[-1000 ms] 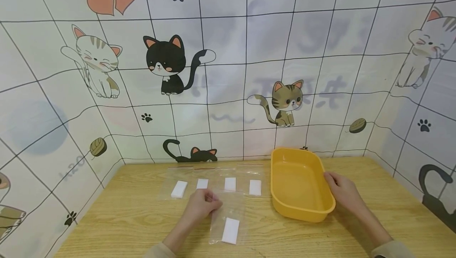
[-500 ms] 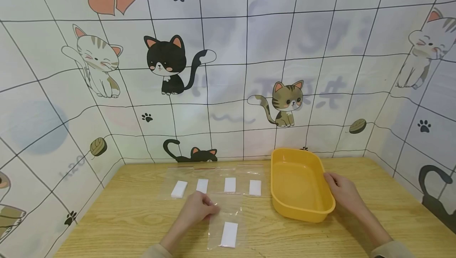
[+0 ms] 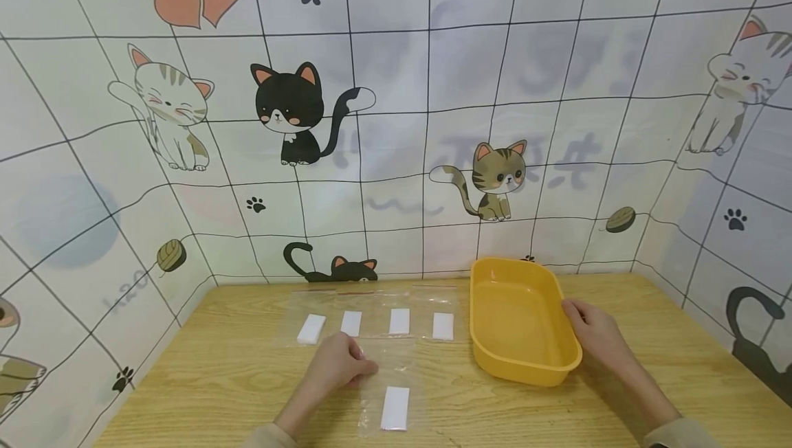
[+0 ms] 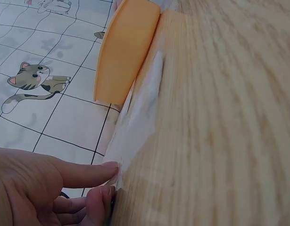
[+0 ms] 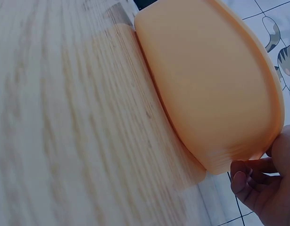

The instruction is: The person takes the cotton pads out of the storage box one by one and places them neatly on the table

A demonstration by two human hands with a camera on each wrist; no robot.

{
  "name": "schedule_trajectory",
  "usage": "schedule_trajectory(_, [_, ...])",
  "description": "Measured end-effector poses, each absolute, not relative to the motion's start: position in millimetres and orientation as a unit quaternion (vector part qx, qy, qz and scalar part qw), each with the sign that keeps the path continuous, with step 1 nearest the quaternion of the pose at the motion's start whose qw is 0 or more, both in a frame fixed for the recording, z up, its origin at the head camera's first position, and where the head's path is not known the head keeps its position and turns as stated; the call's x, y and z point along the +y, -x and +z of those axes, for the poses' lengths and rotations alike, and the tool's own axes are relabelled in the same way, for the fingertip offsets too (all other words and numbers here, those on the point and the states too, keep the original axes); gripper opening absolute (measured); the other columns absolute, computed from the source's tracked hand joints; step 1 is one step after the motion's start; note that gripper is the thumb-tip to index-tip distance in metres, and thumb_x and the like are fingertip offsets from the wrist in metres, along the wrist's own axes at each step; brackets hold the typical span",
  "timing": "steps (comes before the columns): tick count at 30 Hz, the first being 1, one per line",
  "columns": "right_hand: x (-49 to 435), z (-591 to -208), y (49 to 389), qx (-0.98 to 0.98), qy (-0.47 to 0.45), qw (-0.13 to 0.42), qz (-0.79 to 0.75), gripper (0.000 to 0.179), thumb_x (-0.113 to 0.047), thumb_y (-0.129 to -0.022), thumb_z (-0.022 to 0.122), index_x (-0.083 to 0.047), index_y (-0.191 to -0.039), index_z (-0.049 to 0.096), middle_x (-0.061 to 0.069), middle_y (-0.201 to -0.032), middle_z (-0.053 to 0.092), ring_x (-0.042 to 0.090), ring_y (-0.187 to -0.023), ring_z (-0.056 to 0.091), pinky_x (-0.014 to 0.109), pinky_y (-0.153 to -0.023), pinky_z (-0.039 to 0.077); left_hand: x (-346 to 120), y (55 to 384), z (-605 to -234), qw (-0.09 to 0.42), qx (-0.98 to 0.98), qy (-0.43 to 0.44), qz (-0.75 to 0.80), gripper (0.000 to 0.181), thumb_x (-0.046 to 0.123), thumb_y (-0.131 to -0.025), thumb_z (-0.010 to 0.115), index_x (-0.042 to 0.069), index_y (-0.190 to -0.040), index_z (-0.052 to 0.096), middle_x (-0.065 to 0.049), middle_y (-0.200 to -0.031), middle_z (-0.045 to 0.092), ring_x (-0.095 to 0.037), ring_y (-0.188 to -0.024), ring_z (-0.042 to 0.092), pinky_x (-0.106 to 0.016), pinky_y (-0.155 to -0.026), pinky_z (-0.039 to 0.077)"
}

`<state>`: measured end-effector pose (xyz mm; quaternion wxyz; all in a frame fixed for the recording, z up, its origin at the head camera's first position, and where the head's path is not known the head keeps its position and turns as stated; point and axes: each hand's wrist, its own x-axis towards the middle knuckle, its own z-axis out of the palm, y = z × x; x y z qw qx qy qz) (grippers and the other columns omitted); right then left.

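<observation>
A clear zip bag (image 3: 396, 367) lies flat at the front, with a white rectangular piece (image 3: 395, 408) inside its lower end. My left hand (image 3: 339, 362) pinches that bag's left edge between thumb and fingers. In the left wrist view, the thumb (image 4: 88, 173) meets the fingertips at the bag's edge, low over the wood. A yellow plastic tray (image 3: 526, 370) stands upright at the right. My right hand (image 3: 597, 334) grips its right rim; in the right wrist view the curled fingers (image 5: 240, 181) sit against the tray's outer wall.
Behind the front bag, several more clear bags lie in a row along the back, each with a white piece (image 3: 443, 326). The wooden table (image 3: 204, 372) meets a cat-print wall cover (image 3: 396, 118) behind. Bare wood lies left of the bags.
The front bag has slid slightly left and toward me, with my left hand moving along with it. My right hand and the yellow tray have stayed where they were.
</observation>
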<state>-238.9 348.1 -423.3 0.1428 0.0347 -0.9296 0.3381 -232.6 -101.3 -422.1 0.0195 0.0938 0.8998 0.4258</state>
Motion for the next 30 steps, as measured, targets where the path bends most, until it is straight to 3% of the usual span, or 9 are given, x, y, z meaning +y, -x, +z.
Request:
schedule_trajectory(9, [347.4,-421.4,237.8,-0.930,-0.034,0.143,0.337,0.047,-0.025,-0.111,0.039,0.014,-0.127,0.059,0.031,-0.116,0.065,0.042,-0.105,0.063,0.057,-0.086,0.052,-101.0,235.1,-423.9,0.005,0.916,-0.086,0.392,0.034,0.011,-0.075,0.088,0.008,-0.067,0.055,0.003,-0.053,0.053,-0.007,-0.046,0.049,-0.024,-0.047,0.040])
schedule_trajectory(17, [348.1,-422.5,238.1,-0.929,-0.032,0.141,0.340,0.048,-0.025,-0.111,0.039,0.015,-0.129,0.057,0.033,-0.120,0.064,0.046,-0.108,0.062,0.060,-0.089,0.050,-100.5,235.2,-424.9,-0.016,0.929,-0.085,0.359,0.037,0.017,-0.072,0.090,0.007,-0.068,0.054,0.001,-0.063,0.051,-0.013,-0.058,0.047,-0.027,-0.051,0.040])
schedule_trajectory(30, [347.3,-419.4,237.5,-0.931,-0.032,0.149,0.333,0.049,-0.027,-0.110,0.040,0.015,-0.126,0.059,0.030,-0.116,0.066,0.041,-0.103,0.064,0.054,-0.086,0.053,-102.0,234.1,-423.6,-0.020,0.932,-0.088,0.350,0.036,0.020,-0.076,0.088,0.005,-0.075,0.056,-0.001,-0.068,0.052,-0.015,-0.063,0.047,-0.029,-0.054,0.041])
